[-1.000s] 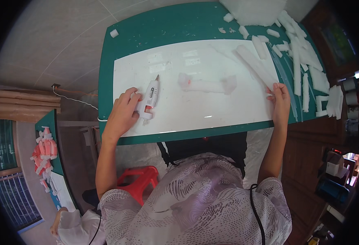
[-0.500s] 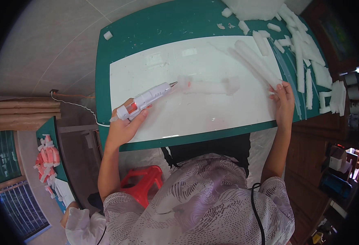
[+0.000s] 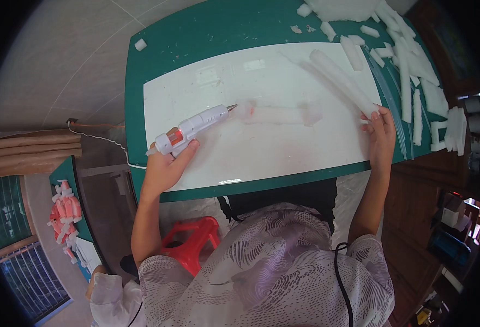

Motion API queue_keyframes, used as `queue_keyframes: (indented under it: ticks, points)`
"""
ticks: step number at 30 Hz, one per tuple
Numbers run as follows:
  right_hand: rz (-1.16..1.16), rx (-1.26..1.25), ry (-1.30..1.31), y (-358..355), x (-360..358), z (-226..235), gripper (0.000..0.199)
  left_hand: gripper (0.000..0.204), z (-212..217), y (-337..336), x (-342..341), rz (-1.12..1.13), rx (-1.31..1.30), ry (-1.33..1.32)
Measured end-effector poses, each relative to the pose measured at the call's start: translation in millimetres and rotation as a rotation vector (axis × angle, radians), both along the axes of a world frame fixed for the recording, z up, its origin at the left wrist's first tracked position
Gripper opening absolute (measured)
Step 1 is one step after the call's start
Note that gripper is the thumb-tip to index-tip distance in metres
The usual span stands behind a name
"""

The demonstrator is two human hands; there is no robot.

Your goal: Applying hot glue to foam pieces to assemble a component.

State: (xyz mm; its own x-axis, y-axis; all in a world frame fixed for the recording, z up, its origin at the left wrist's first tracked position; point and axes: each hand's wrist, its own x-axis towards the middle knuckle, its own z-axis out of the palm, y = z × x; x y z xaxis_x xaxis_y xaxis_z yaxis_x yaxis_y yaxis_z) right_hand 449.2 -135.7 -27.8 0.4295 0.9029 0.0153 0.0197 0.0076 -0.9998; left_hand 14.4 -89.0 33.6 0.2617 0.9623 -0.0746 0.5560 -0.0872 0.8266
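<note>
While the left hand (image 3: 163,173) carries a white hot-glue gun (image 3: 203,123) over the left part of the surface (image 3: 169,53), its fingers are wrapped around the handle, though the gun hides some of them. The grip sits at the rear, near the red part, which keeps the skin well back from the metal nozzle (image 3: 232,108). That nozzle points right and slightly far, ending just beside the left end of a short white foam piece with raised ends (image 3: 278,115), apart from it.

The foam piece lies in the middle of a glossy white sheet (image 3: 245,158), within easy reach of both hands; the sheet probably shields the green top from glue.

At the right, the fingers of the right hand (image 3: 382,133) are closed on the near end of a long white foam strip (image 3: 341,79). Held only there, the strip slants far and left, leaving most of its length uncovered; whether its far end rests on the sheet, I cannot tell. Foam offcuts (image 3: 403,82) and translucent rods (image 3: 382,82), perhaps glue sticks, lie beyond it along the right side, seemingly pushed aside to leave working room.
</note>
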Motion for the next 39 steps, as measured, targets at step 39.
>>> queue_keyframes:
  ticks: [39]
  points:
    - [-0.056,0.065,-0.029,1.6,-20.8,3.4,0.031,0.025,25.2,-23.4,69.8,-0.183,-0.177,-0.243]
